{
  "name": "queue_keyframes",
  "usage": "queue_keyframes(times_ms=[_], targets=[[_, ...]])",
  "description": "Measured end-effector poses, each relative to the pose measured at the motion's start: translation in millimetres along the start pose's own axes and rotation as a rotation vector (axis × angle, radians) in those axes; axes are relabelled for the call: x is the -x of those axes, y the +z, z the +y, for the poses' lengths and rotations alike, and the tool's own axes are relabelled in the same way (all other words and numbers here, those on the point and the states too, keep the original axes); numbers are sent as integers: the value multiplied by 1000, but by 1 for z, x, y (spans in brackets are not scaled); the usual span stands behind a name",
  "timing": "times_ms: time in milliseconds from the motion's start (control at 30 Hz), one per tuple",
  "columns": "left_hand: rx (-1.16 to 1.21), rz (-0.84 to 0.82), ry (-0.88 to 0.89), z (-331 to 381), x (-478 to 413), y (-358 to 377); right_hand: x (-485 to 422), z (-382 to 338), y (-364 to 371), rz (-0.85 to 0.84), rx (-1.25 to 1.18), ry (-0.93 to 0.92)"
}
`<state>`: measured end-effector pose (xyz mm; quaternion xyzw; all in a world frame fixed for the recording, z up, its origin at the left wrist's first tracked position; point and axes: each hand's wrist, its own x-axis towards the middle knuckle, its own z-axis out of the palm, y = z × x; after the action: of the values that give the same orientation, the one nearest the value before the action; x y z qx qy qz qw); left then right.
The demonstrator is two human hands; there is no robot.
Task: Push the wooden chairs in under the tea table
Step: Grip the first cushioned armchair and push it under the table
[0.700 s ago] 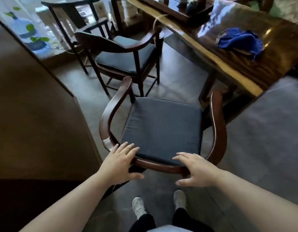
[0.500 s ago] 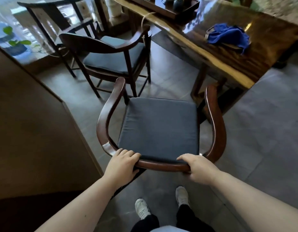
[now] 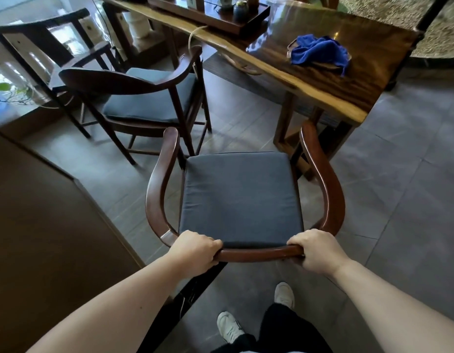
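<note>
Grey tiled floor [image 3: 412,174], dim room, brown wall panel [image 3: 42,238] at left. Nearest: white sneakers [image 3: 284,294] and black trousers of the person at the bottom edge. Both forearms reach forward. Left hand [image 3: 195,252] is curled tight around the curved back rail of the near dark wooden armchair with a grey-blue seat cushion [image 3: 241,200], at its left end; right hand [image 3: 320,250] is wrapped the same way around the rail's right end. Both fists closed on the rail, fingers over the top. This chair stands on the floor facing the long glossy dark wooden tea bench [image 3: 361,72]; its right arm tip sits close to the bench's corner and leg, the seat not under the top. Farther left, a second dark wooden armchair with a grey cushion [image 3: 144,98] stands by the bench's long side, one arm tip near the edge. On the bench: crumpled blue cloth [image 3: 320,52], and farther back a dark wooden tea tray [image 3: 213,16] with small vessels.
</note>
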<state>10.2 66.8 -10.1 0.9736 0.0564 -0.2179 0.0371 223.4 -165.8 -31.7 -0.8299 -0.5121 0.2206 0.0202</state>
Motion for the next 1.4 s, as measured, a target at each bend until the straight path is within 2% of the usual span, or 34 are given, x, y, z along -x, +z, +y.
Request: queue_keyframes(times_ms=[433,600,667,767,900,1000,1067,1133,1267,1400], targets=[[-10,0,52,-133,-15,-14,-70,-71,5,165,-60,17],[-9,129,136,-181,-26,-25,-105,-90,5,149,-84,-15],[-5,174,177,-190,-25,-25,-109,-94,9,121,-93,-28],[67,99,211,-204,-26,-22,-115,-98,12,61,-141,-71],[66,152,315,-215,-36,-16,-120,-92,1,-12,-211,-114],[138,240,351,-226,-34,-2,-121,-79,-12,-177,-361,-48],[229,325,328,-237,-33,3,-119,-66,-18,-255,-331,3],[276,326,365,-248,-35,8,-122,-59,-14,-309,-247,40],[249,312,516,-254,-44,5,-128,-63,-11,-335,-211,54],[220,303,537,-262,-55,0,-129,-61,-16,-285,-219,126]])
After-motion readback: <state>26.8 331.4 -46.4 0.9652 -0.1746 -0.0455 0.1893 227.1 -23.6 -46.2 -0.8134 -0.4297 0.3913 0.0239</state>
